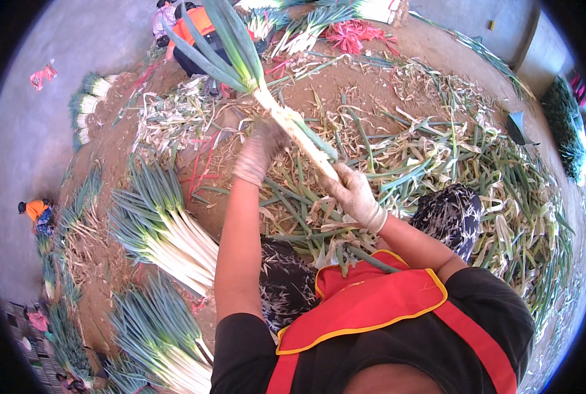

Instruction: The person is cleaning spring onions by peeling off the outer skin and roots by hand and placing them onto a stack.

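Note:
A long green onion (290, 125) slants up and away in front of me, leaves at the far end and white stalk toward me. My right hand (355, 194), in a dirty thin glove, is closed around the lower end of the stalk. A strip of green leaf hangs loose along the stalk's right side. Just left of the stalk is my left hand (267, 146), also gloved. Its fingers are smeared by motion and partly dark, so whether they touch the stalk is unclear.
Trimmed leaves and dry peelings (463, 164) are heaped ahead and to my right. Bundles of white-stalked green onions (181, 240) lie at my left, with another bundle (162, 328) nearer. Red plastic ties (352, 34) lie at the back. A person in orange (198, 26) crouches far ahead.

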A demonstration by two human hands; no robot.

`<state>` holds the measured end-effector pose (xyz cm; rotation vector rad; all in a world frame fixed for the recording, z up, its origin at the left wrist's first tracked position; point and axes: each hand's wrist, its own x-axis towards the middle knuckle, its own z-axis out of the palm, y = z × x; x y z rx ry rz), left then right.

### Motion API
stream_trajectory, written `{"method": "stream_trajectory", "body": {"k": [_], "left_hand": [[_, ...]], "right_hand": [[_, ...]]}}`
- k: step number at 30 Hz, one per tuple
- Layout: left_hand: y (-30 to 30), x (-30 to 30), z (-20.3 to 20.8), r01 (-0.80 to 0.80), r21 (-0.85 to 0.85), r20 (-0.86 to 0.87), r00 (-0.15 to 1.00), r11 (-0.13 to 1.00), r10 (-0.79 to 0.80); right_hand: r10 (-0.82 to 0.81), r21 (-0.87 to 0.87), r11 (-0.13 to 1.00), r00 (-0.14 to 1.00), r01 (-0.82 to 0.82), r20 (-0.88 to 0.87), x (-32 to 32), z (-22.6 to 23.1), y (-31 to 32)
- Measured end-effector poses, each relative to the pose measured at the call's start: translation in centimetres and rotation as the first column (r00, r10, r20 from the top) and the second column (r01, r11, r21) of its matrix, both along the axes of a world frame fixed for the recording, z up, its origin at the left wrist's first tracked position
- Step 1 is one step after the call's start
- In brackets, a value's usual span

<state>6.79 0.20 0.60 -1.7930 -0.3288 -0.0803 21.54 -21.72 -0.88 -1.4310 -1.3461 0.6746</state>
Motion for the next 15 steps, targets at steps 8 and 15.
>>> {"method": "stream_trajectory", "body": {"k": [8,15], "left_hand": [[0.0,-2.1,-0.9,0.697,0.667,0.083,0.281,-0.263,0.956],[-0.3,-0.4,-1.5,0.664,0.684,0.108,0.319,-0.303,0.941]], "right_hand": [[-0.033,-0.055,0.997,0.972,0.047,0.233,-1.5,-3.7,2.1],[0.059,0.192,0.981,0.978,-0.02,-0.2,-1.7,0.8,13.6]]}}
